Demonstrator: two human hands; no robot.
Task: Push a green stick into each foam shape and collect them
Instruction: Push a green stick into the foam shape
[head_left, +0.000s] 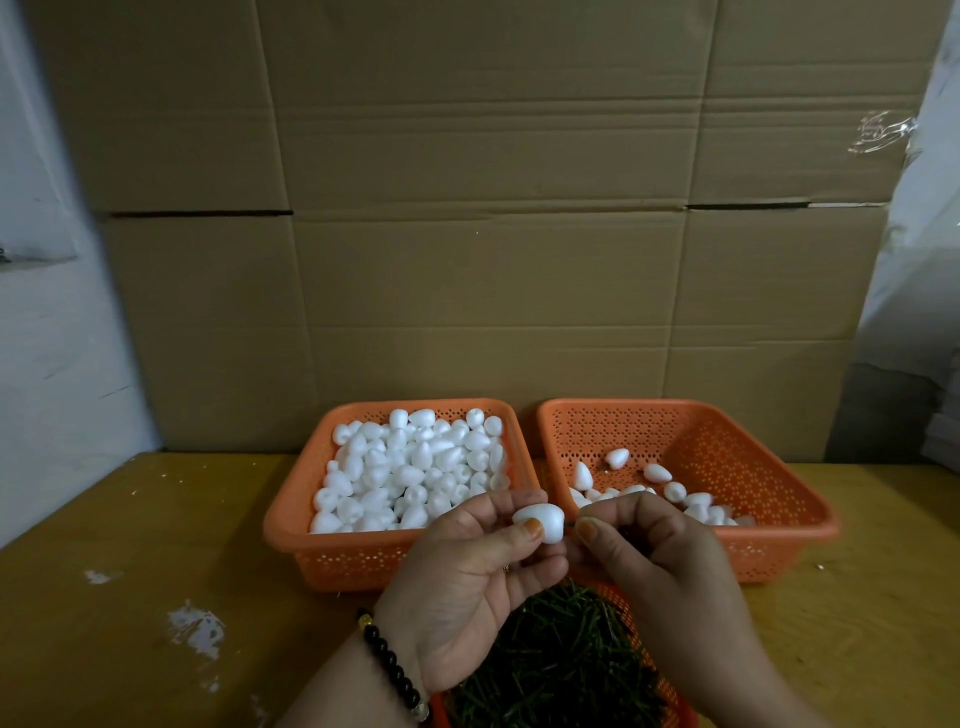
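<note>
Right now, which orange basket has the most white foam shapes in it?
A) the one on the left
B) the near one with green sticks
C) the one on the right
A: the left basket is heaped with foam shapes, while the right basket holds only a few.

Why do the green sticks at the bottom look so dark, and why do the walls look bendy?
Head view: the green sticks lie in shadow under the hands, left hand and right hand; the wide-angle lens bends the cardboard wall near the edges; the white foam shapes look brightest.
</note>
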